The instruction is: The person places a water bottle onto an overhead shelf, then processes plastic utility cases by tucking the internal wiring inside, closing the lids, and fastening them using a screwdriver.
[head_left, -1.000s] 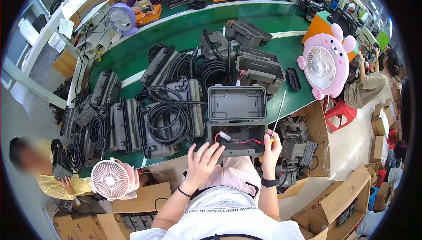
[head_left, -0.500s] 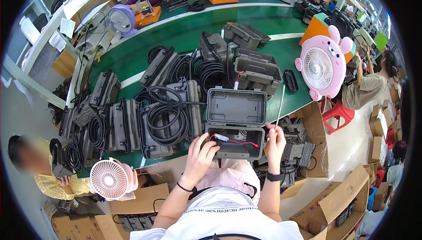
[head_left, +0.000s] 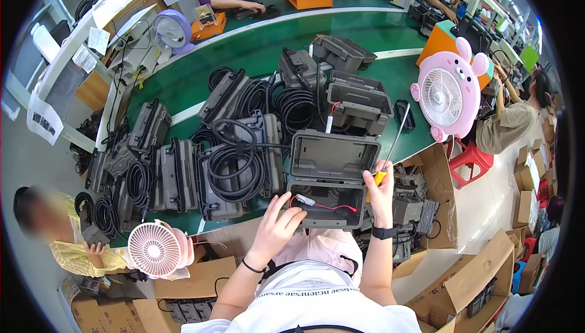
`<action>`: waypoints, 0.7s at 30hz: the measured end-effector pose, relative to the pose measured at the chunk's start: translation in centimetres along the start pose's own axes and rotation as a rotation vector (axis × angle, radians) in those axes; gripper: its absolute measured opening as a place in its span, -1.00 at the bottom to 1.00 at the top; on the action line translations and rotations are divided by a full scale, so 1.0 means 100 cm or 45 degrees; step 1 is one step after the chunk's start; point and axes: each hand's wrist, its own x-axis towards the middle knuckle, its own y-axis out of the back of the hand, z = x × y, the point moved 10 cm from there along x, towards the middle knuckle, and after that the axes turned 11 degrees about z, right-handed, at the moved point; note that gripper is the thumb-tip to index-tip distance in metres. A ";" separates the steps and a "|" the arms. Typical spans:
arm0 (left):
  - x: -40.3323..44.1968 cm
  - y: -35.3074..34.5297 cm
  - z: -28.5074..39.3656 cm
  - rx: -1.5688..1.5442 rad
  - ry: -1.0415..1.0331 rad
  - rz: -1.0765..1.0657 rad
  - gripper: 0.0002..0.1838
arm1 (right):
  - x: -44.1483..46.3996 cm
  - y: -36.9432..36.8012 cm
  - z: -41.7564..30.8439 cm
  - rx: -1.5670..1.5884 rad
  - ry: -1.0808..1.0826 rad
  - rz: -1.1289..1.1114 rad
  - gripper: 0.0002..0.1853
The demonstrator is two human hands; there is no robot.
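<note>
Right hand (head_left: 381, 196) grips the screwdriver (head_left: 381, 177) beside the open box (head_left: 341, 219).

Low in the centre of my head view I have the box (head_left: 332, 224), dark grey and open, its front wall facing me and its hollow turned upward. Its lid (head_left: 334, 157) is swung back on the far side, showing me the ribbed inside. In the hollow I make out a whitish connector (head_left: 304, 200) toward the left, with a thin red wire (head_left: 332, 207) trailing rightward from it. Just right of the box I see a yellow-handled screwdriver (head_left: 381, 177), its thin metal shaft slanting up and rightward.
</note>
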 end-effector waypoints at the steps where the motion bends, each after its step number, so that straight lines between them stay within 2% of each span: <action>1: 0.000 0.002 0.000 0.003 0.015 -0.014 -0.70 | -0.002 0.000 -0.003 -0.034 0.034 -0.019 -0.68; 3: 0.001 0.006 -0.002 0.010 0.042 -0.042 -0.67 | -0.006 0.000 -0.010 -0.100 0.102 -0.056 -0.66; 7: -0.003 0.006 -0.008 -0.064 0.152 0.001 -0.63 | -0.015 0.009 -0.010 -0.276 0.111 0.076 -0.61; 8: -0.003 0.009 -0.010 -0.086 0.168 0.038 -0.61 | -0.015 0.007 -0.018 -0.144 0.209 0.109 -0.62; 13: -0.015 0.016 -0.023 -0.190 0.246 0.267 -0.53 | -0.016 0.001 -0.020 0.000 0.094 0.013 -0.52; 17: -0.028 0.017 -0.015 -0.322 0.146 0.364 -0.62 | -0.018 -0.002 -0.033 -0.004 0.184 -0.110 -0.38; 20: -0.029 0.024 -0.009 -0.258 0.079 0.480 -0.67 | -0.019 -0.002 -0.042 -0.018 0.211 -0.122 -0.19; 21: -0.028 0.026 -0.008 -0.251 0.067 0.509 -0.67 | -0.020 -0.002 -0.044 -0.098 0.238 -0.142 -0.26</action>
